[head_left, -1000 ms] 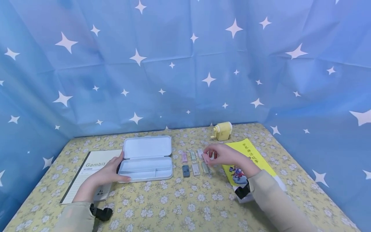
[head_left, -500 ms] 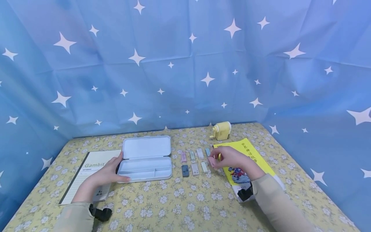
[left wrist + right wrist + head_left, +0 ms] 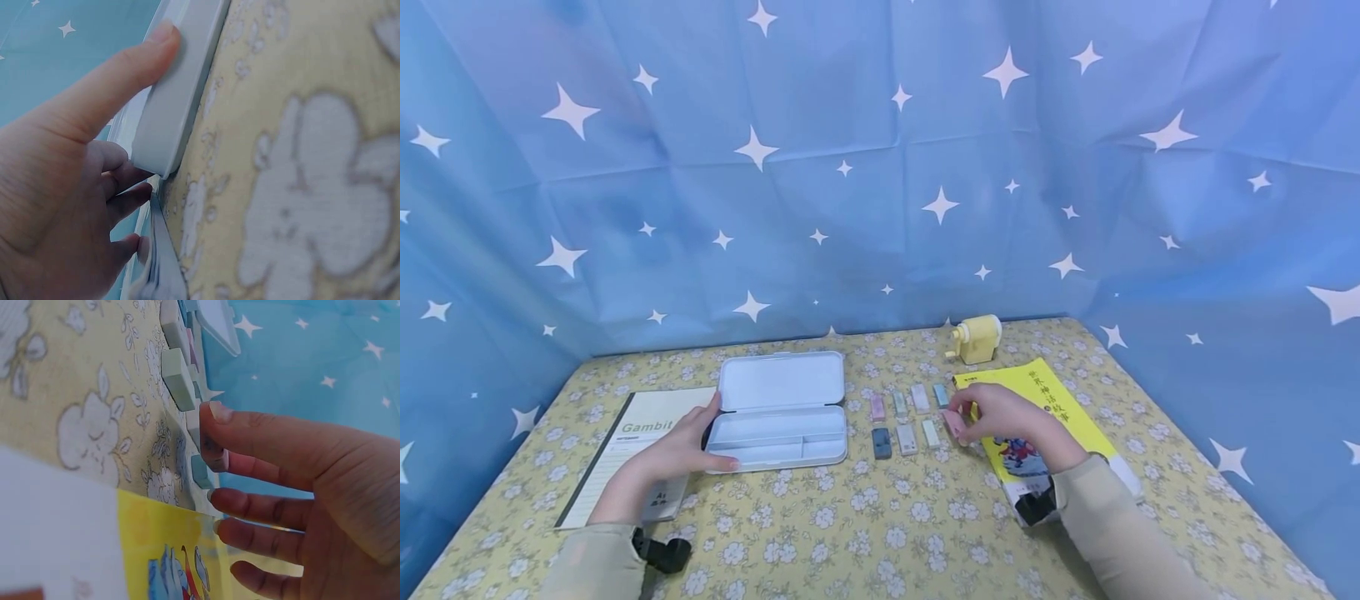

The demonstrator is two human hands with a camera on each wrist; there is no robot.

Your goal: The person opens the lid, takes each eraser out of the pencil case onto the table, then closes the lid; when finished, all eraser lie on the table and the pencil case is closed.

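A white pencil case (image 3: 782, 379) lies with its lid raised back, its divided compartments facing up. My left hand (image 3: 673, 450) grips its left end; in the left wrist view the thumb (image 3: 150, 56) lies along the front wall and the fingers bend round the end. Between thumb and fingers, my right hand (image 3: 1007, 414) pinches a pink eraser (image 3: 955, 423) at the right end of the front row. That row also holds a dark blue eraser (image 3: 881, 443), a grey one and a pale green eraser (image 3: 931, 433). Behind it, a blue eraser (image 3: 941, 396) ends the back row.
A yellow book (image 3: 1037, 379) lies under the right forearm. Farther back stands a yellow pencil sharpener (image 3: 977, 339) with a crank. To the left, a notebook (image 3: 640, 421) lies partly beneath the left hand. A starry blue curtain (image 3: 880, 167) hangs behind the flowered tablecloth (image 3: 850, 542).
My right hand has carried the pink eraser rightward from above the rows to the front row's right end, uncovering the blue and pale green erasers. My left hand has stayed on the pencil case.
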